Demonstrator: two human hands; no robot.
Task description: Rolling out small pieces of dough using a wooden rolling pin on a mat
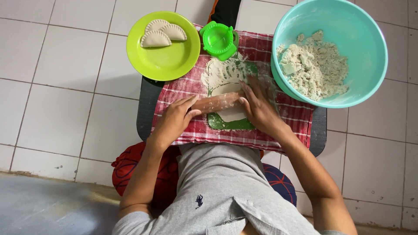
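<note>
Left hand: the left hand (174, 119) lies flat with fingers spread over the left end of a floury wooden rolling pin (217, 102), pressing down rather than gripping.
Right hand: the right hand (257, 106) rests palm down, fingers stretched out, on the pin's right end.
Rolling pin: lies crosswise on a flat pale sheet of dough (230, 101).
Dough: spread on a green floured board (228, 124) at the middle of a red checked cloth (296, 115).
Cloth: covers a dark low stool (147, 109) on white floor tiles.
Far left corner: a lime green round plate (163, 61) holding three folded half-moon dumplings (162, 33).
Far edge, middle: a green plastic dumpling press (219, 40).
Far right corner: a turquoise plastic bowl (365, 26) of crumbly pale dough mix (313, 65).
</note>
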